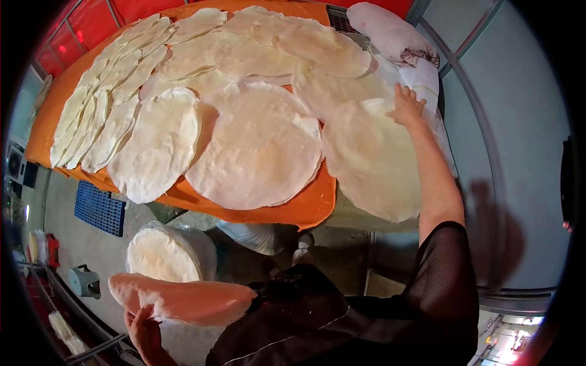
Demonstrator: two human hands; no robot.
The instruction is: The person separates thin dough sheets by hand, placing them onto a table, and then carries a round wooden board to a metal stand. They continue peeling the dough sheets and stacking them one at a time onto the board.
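Note:
Many thin, round, pale sheets, like flatbread or dough, lie overlapping on an orange cloth (316,198) over a large table. My right hand (408,105), fingers spread, is at the upper right edge of the rightmost round sheet (372,158). Low on the left, my left hand (143,329) pinches the edge of another thin sheet (189,299), which hangs folded and looks pinkish in front of my dark clothing. Just above that sheet, a stack of round sheets (162,253) stands in clear plastic wrapping.
A rolled pinkish bundle (390,30) lies at the table's far right corner. On the floor are a blue plastic grate (99,208), a grey-green stool (84,281) and a white sack (250,236). A grey panelled wall (513,122) runs along the right.

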